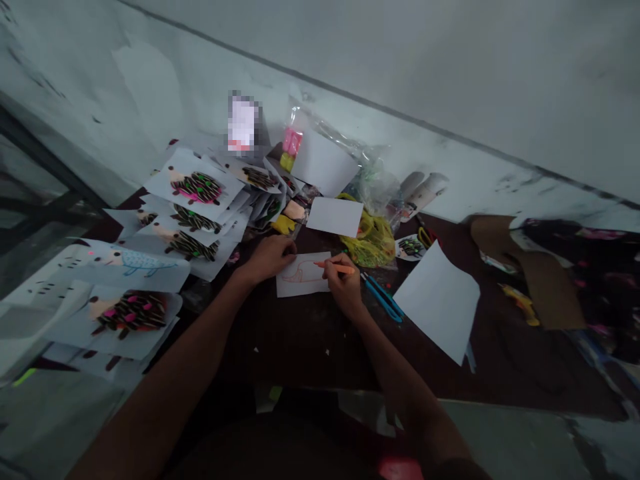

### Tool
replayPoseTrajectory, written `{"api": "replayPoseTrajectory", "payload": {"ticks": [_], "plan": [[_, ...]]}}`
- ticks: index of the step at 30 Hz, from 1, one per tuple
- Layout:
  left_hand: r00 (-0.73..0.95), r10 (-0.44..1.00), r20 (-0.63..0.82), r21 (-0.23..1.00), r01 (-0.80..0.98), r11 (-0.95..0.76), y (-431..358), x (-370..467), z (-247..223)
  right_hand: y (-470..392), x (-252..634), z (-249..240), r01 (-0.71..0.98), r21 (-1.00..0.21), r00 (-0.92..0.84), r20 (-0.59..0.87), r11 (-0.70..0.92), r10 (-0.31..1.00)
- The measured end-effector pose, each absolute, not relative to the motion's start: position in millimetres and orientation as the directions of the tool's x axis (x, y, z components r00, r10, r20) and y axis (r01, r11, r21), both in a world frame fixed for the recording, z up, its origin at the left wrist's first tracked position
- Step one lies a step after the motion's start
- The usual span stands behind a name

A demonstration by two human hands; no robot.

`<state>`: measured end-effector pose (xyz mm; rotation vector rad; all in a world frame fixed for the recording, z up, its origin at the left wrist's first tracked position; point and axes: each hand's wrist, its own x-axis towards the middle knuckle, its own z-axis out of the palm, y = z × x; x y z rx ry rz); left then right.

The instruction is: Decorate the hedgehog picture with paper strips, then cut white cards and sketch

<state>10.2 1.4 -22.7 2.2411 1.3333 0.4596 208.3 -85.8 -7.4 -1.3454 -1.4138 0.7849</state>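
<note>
On the dark table lies a small white sheet (pixel 310 285) with an orange outline drawing of a rounded shape. My right hand (pixel 345 287) is closed around an orange marker (pixel 342 268), its tip at the drawing's upper line. My left hand (pixel 271 257) rests at the sheet's upper left corner, fingers loosely bent and apart, gripping nothing. Right of my right hand are blue-handled scissors (pixel 384 298). Beyond the sheet lies a blank white card (pixel 335 216).
At left are stacks of paper with decorated hedgehog pictures (pixel 196 188). Behind are a yellow net bag (pixel 373 240) and clear plastic bags (pixel 375 180) near the wall. At right lie a large white sheet (pixel 439 303), brown cardboard (pixel 547 287) and a yellow tool (pixel 521 305).
</note>
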Motion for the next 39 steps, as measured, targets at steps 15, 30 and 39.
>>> {"api": "replayPoseTrajectory", "payload": {"ticks": [15,30,39], "plan": [[0.49,0.872,-0.01,0.527,0.744,-0.412,9,17,-17,-81,192,-15,0.375,-0.901,0.101,0.276,0.22,0.956],[0.49,0.87,0.049,0.561,0.708,-0.43,5,14,-18,-88,183,-25,0.532,-0.79,0.055,0.392,0.306,0.918],[0.481,0.873,0.082,0.588,0.684,-0.432,7,14,-22,-87,182,-24,0.541,-0.782,0.024,0.382,0.309,0.924]]}}
